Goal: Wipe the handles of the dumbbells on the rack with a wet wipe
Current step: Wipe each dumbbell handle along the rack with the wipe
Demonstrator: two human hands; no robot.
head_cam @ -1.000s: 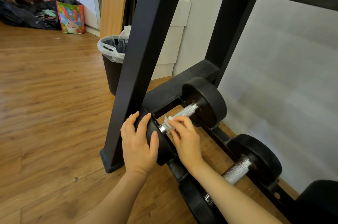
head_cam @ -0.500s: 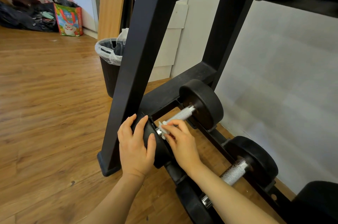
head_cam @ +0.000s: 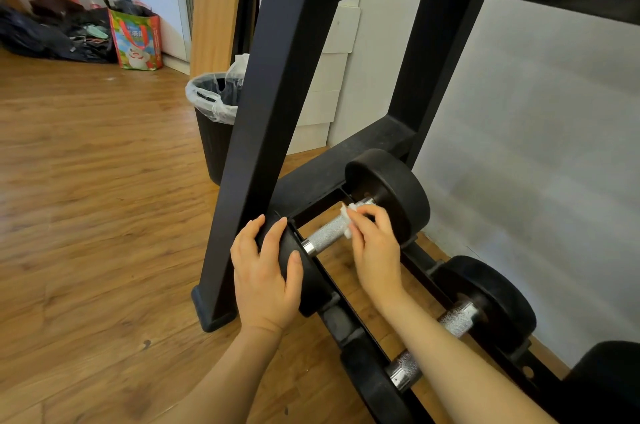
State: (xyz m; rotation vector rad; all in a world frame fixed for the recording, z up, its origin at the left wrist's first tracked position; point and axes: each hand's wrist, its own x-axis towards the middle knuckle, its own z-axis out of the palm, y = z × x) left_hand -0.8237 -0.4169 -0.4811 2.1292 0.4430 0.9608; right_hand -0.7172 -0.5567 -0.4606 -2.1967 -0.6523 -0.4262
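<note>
A black dumbbell rack point(head_cam: 277, 84) stands by the wall, with two dumbbells on its bottom tier. The nearer-left dumbbell has a knurled silver handle point(head_cam: 325, 235) between black round weights. My left hand point(head_cam: 265, 271) lies over its near weight point(head_cam: 308, 271), fingers curled round the rim. My right hand point(head_cam: 375, 243) pinches a small white wet wipe point(head_cam: 348, 216) against the far end of that handle, close to the far weight point(head_cam: 394, 188). A second dumbbell point(head_cam: 457, 323) lies to the right, partly hidden by my right forearm.
A black bin point(head_cam: 216, 126) with a clear liner stands behind the rack's front leg. A colourful bag point(head_cam: 138, 39) and dark bags lie against the far wall. Wooden floor point(head_cam: 86, 198) spreads out to the left. A white wall point(head_cam: 540, 133) runs close behind the rack.
My right hand has slid the wipe along the handle from the near weight to the far end. My left hand stays on the near weight.
</note>
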